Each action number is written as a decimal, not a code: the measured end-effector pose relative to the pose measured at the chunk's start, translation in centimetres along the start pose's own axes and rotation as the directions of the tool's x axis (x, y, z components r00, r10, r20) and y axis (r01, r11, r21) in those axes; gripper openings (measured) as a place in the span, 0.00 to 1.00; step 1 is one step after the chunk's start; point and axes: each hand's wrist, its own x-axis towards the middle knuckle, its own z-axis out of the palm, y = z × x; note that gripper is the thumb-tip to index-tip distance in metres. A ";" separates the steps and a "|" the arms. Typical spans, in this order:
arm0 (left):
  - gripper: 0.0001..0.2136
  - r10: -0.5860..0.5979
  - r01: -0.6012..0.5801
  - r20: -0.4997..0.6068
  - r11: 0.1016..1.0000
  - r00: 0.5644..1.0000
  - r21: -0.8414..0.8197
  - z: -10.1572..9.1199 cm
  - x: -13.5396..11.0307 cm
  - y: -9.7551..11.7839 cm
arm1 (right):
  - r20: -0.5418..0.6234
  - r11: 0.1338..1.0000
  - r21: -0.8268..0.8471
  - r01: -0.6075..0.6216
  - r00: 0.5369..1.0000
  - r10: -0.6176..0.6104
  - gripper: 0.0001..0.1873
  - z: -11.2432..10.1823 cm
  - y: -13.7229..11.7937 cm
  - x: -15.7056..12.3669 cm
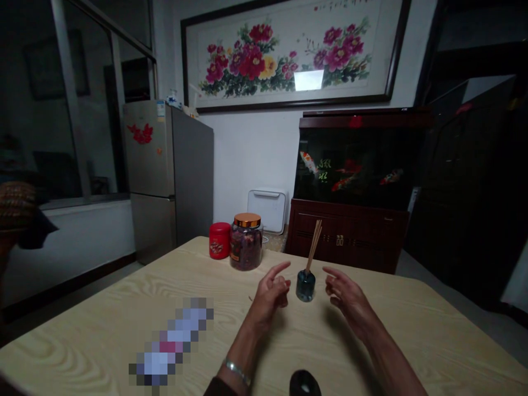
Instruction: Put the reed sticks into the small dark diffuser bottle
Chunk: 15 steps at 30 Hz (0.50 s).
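Observation:
A dark glass reed diffuser point(306, 286) stands upright on the table, its thin wooden sticks point(314, 246) leaning slightly right. To its left is my left hand point(273, 291), raised above the tabletop, index finger stretched out and the other fingers loosely curled, holding nothing. On the other side hovers my right hand point(345, 292), fingers apart and partly bent, also holding nothing. A gap shows between each hand and the bottle. A metal bracelet point(237, 372) circles my left wrist.
Behind the hands stand a jar with a copper-coloured lid point(246, 245) and a red canister point(220, 241). A pixelated object point(173, 344) lies on the wooden table point(94, 330) at left. At the front edge is a black round object point(304, 383). A fish tank point(355, 165) and fridge point(150, 165) stand beyond.

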 end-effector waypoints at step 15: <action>0.37 0.042 0.009 -0.062 0.752 0.997 0.659 -4.6 0.9 -9.2 | 0.087 0.909 -0.387 0.155 0.988 -0.131 0.29 3.4 9.8 6.0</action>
